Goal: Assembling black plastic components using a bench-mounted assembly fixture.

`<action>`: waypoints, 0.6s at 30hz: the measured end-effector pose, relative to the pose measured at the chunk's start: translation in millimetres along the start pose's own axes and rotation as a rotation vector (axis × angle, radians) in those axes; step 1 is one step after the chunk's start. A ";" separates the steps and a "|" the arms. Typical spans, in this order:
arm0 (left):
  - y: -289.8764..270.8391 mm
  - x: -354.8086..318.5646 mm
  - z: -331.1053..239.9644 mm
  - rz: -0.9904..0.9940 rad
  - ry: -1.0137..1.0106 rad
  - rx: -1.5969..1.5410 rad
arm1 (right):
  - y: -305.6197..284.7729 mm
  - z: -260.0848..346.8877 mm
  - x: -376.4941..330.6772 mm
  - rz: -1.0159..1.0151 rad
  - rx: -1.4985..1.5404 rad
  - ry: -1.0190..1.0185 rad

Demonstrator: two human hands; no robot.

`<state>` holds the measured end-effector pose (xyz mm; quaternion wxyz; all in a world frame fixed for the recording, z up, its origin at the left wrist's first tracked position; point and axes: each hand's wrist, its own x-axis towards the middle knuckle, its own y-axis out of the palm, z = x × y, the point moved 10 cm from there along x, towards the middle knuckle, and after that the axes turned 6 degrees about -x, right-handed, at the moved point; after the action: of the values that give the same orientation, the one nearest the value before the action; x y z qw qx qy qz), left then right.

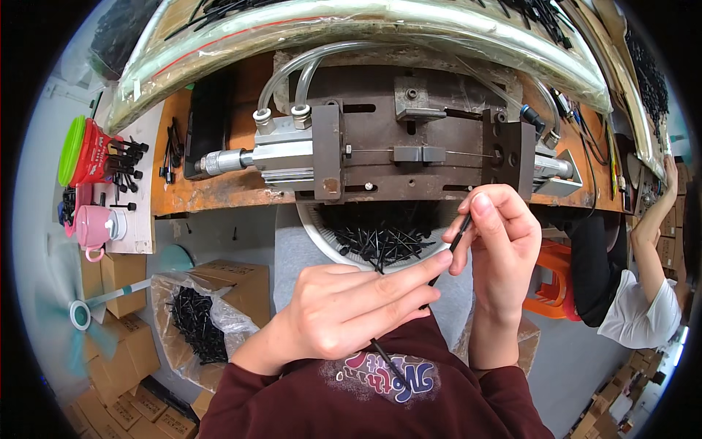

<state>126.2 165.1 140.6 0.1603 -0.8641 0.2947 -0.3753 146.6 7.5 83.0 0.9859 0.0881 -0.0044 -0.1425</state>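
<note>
My right hand (508, 238) pinches the upper end of a thin black rod (460, 234) between thumb and fingertips. The rod slants down to the fingers of my left hand (340, 304), which close around its lower part. A second black rod (390, 364) sticks out below my left hand, over the maroon top; its middle is hidden by the hand. Beyond my hands, a white basin (313, 228) holds a heap of black rods (384, 240). Above it stands a dark metal clamping fixture (413, 179) with two small grey jaw blocks (419, 154) at its centre.
Pneumatic cylinders (287, 157) with clear hoses flank the fixture on an orange bench (175, 194). A pink cup (93, 227) and black parts lie at left. Below are a bag of black rods (197, 322), cartons (121, 355) and a fan (80, 314). Another person (643, 307) is at right.
</note>
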 end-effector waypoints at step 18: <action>3.0 -5.1 -5.4 0.022 0.027 0.022 | 10.6 -4.7 -10.3 0.103 0.129 -0.019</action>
<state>118.3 165.7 139.9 0.1700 -0.8538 0.3021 -0.3883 139.8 21.2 80.4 0.9840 0.1499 -0.0275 -0.0919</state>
